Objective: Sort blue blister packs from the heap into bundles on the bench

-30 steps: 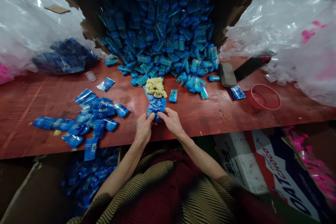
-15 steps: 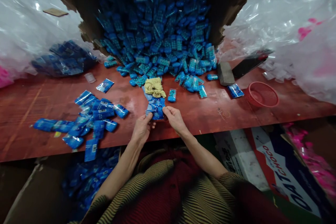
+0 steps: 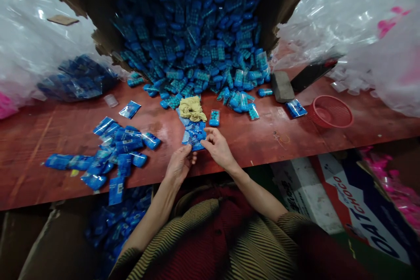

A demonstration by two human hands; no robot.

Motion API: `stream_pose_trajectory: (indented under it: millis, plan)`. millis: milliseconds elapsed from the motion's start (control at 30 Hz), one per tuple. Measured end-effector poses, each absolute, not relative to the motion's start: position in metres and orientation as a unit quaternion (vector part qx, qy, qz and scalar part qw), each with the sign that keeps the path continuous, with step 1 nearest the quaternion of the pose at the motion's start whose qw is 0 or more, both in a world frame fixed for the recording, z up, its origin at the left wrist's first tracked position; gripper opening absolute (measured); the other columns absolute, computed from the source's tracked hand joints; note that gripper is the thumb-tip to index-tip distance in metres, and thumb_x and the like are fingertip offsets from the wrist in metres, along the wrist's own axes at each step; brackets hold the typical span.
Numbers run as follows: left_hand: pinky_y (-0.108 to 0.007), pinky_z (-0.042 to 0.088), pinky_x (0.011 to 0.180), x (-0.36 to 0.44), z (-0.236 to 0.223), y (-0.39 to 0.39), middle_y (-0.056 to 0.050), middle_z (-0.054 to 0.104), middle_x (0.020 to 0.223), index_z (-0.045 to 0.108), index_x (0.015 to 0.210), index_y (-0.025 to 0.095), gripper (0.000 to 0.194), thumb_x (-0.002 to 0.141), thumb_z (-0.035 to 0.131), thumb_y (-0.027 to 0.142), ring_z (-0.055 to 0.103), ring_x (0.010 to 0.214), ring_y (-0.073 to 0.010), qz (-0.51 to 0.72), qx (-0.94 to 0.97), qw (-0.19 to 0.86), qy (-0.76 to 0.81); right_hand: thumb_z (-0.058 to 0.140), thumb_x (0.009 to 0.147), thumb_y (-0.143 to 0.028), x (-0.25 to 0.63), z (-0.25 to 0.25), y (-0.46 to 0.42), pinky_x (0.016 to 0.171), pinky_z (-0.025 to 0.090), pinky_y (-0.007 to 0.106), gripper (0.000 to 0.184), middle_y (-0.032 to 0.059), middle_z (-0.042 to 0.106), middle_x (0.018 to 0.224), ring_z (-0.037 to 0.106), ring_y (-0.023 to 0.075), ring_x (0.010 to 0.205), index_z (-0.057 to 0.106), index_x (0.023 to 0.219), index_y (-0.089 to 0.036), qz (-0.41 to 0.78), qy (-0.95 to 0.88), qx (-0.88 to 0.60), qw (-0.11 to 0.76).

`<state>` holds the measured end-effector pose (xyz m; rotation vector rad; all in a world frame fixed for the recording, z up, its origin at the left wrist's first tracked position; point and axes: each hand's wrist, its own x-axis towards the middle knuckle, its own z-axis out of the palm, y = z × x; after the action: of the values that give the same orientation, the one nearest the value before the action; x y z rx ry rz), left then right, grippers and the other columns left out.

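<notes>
A strip of flat blue printed wrappers (image 3: 194,133) lies in front of me, its far end under a crumpled yellow cloth (image 3: 192,109). My left hand (image 3: 180,164) is closed at the near left corner, thumb and fingers pinching a wrapper's edge. At the right edge is my right hand (image 3: 219,149), its thumb tip by the wrapper and its index finger lifted apart from the thumb. A small clear container of blue balls (image 3: 214,117) stands just beyond my right hand. To the left lies a loose pile of blue wrapped packs (image 3: 126,142).
Behind, a torn cardboard box (image 3: 288,4) spills many blue-capped containers (image 3: 197,52) onto the red table (image 3: 262,140). A grey block (image 3: 282,86), a blue packet (image 3: 295,108) and a red basket (image 3: 332,112) sit at right. Clear plastic bags (image 3: 367,30) flank the box.
My right index finger has lifted away from its thumb at the wrapper edge. My left hand stays at the near left corner. The view has shifted slightly.
</notes>
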<state>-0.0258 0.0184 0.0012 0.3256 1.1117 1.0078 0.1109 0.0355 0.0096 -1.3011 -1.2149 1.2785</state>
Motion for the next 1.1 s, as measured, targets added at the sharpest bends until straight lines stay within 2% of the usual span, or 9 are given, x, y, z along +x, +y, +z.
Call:
stream_pose_trajectory:
  millis: [200, 333, 467, 533, 667, 767, 933, 1033, 1100]
  plan:
    - [-0.017, 0.037, 0.039, -0.026, 0.005, 0.016, -0.001, 0.059, 0.056, 0.057, 0.072, 0.015, 0.027, 0.064, 0.076, 0.032, 0.051, 0.045, -0.0088, 0.472, 0.081, 0.735, 0.48, 0.05, 0.083, -0.04, 0.119, 0.016, 0.038, 0.062, 0.041, 0.024, 0.032, -0.0056, 0.049, 0.064, 0.049, 0.01, 0.06, 0.052, 0.106, -0.018, 0.542, -0.507, -0.486, 0.461]
    - [-0.017, 0.037, 0.04, -0.027, 0.008, 0.014, 0.001, 0.055, 0.055, 0.054, 0.072, 0.017, 0.022, 0.071, 0.071, 0.031, 0.05, 0.046, -0.0084, 0.457, 0.039, 0.755, 0.469, 0.049, 0.085, -0.038, 0.132, 0.019, 0.047, 0.069, 0.045, 0.026, 0.03, 0.0, 0.057, 0.08, 0.055, 0.0126, 0.071, 0.055, 0.106, -0.018, 0.467, -0.563, -0.529, 0.431]
    - [-0.016, 0.035, 0.039, -0.024, 0.01, 0.014, 0.002, 0.052, 0.054, 0.053, 0.071, 0.018, 0.024, 0.073, 0.07, 0.034, 0.048, 0.047, -0.0078, 0.465, 0.034, 0.755, 0.462, 0.051, 0.086, -0.035, 0.141, 0.016, 0.076, 0.078, 0.044, 0.034, 0.037, 0.0114, 0.057, 0.109, 0.055, 0.0233, 0.095, 0.052, 0.118, -0.018, 0.237, -0.644, -0.656, 0.314]
    - [-0.016, 0.034, 0.039, -0.022, 0.011, 0.014, 0.002, 0.051, 0.053, 0.053, 0.07, 0.017, 0.026, 0.072, 0.07, 0.036, 0.047, 0.045, -0.0076, 0.46, 0.041, 0.755, 0.466, 0.051, 0.087, -0.038, 0.141, 0.012, 0.095, 0.078, 0.044, 0.038, 0.042, 0.0172, 0.054, 0.114, 0.052, 0.03, 0.103, 0.05, 0.122, -0.016, 0.163, -0.651, -0.705, 0.229]
    - [-0.016, 0.034, 0.038, -0.021, 0.01, 0.014, 0.003, 0.052, 0.054, 0.053, 0.07, 0.017, 0.028, 0.069, 0.073, 0.036, 0.047, 0.045, -0.0072, 0.466, 0.05, 0.746, 0.474, 0.054, 0.086, -0.037, 0.14, 0.007, 0.114, 0.075, 0.044, 0.038, 0.036, 0.0187, 0.054, 0.112, 0.055, 0.0315, 0.099, 0.054, 0.115, -0.016, 0.144, -0.667, -0.721, 0.117]
    - [-0.016, 0.034, 0.037, -0.024, 0.007, 0.013, 0.003, 0.054, 0.056, 0.053, 0.071, 0.018, 0.031, 0.064, 0.077, 0.036, 0.049, 0.046, -0.0074, 0.485, 0.055, 0.737, 0.467, 0.057, 0.084, -0.03, 0.147, 0.009, 0.109, 0.074, 0.044, 0.037, 0.041, 0.0158, 0.055, 0.115, 0.056, 0.0307, 0.099, 0.049, 0.123, -0.02, 0.156, -0.689, -0.704, 0.081]
    - [-0.017, 0.036, 0.038, -0.024, 0.003, 0.012, 0.001, 0.056, 0.055, 0.054, 0.071, 0.017, 0.032, 0.064, 0.076, 0.039, 0.051, 0.046, -0.009, 0.477, 0.071, 0.741, 0.466, 0.053, 0.085, -0.027, 0.169, 0.006, 0.096, 0.081, 0.043, 0.037, 0.051, 0.0129, 0.06, 0.115, 0.057, 0.0282, 0.102, 0.042, 0.134, -0.021, 0.207, -0.704, -0.672, 0.106]
    - [-0.018, 0.036, 0.037, -0.022, 0.003, 0.014, 0.0, 0.058, 0.056, 0.056, 0.072, 0.016, 0.031, 0.066, 0.075, 0.039, 0.051, 0.044, -0.0089, 0.477, 0.083, 0.736, 0.473, 0.053, 0.084, -0.027, 0.18, 0.001, 0.091, 0.081, 0.044, 0.036, 0.052, 0.0119, 0.064, 0.108, 0.059, 0.0251, 0.098, 0.042, 0.133, -0.016, 0.279, -0.682, -0.647, 0.196]
    - [-0.018, 0.036, 0.037, -0.022, 0.002, 0.015, 0.0, 0.059, 0.056, 0.056, 0.073, 0.016, 0.031, 0.065, 0.075, 0.039, 0.051, 0.044, -0.0089, 0.485, 0.089, 0.73, 0.474, 0.056, 0.081, -0.029, 0.184, 0.003, 0.085, 0.072, 0.046, 0.031, 0.049, 0.0087, 0.066, 0.097, 0.06, 0.0197, 0.084, 0.046, 0.128, -0.014, 0.366, -0.636, -0.619, 0.28]
